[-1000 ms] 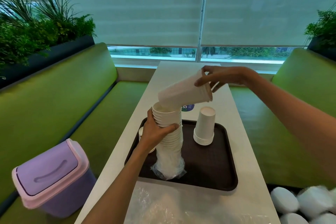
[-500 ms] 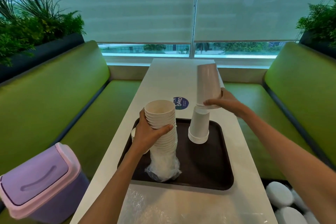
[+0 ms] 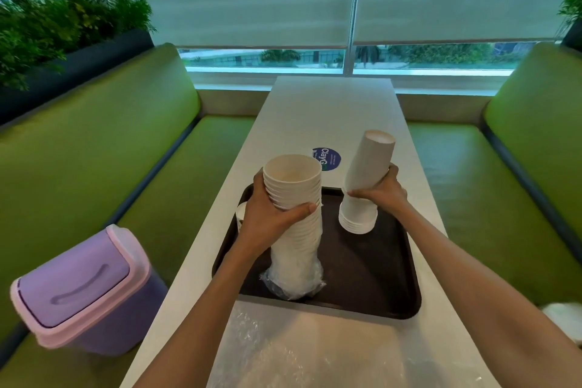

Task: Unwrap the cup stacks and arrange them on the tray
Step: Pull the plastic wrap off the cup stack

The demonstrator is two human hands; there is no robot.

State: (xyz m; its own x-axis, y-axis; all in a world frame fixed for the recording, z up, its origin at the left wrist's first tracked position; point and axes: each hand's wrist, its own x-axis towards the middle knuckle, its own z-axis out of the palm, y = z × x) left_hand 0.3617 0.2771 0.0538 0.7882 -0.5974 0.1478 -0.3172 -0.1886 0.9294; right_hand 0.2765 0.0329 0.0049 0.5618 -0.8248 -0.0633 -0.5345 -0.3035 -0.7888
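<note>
A tall stack of white paper cups [image 3: 294, 230] stands mouth-up on the dark brown tray [image 3: 371, 264], its lower part still in clear plastic wrap [image 3: 293, 285]. My left hand [image 3: 271, 217] grips this stack near its top. To the right, an upside-down stack of cups [image 3: 367, 173] sits on the tray's far right part. My right hand [image 3: 381, 189] grips that stack around its middle, where the upper cups sit over the lower ones. A further white cup [image 3: 241, 214] peeks out behind my left wrist.
Crumpled clear plastic [image 3: 283, 346] lies on the white table [image 3: 330, 110] in front of the tray. A round blue sticker [image 3: 329, 159] is beyond the tray. A purple swing-lid bin [image 3: 82, 290] sits on the green bench at left. More white objects show at the right edge [image 3: 567, 321].
My right hand turned the removed cups upside down, carried them right and lowered them onto the inverted stack on the tray. My left hand kept its grip on the wrapped stack.
</note>
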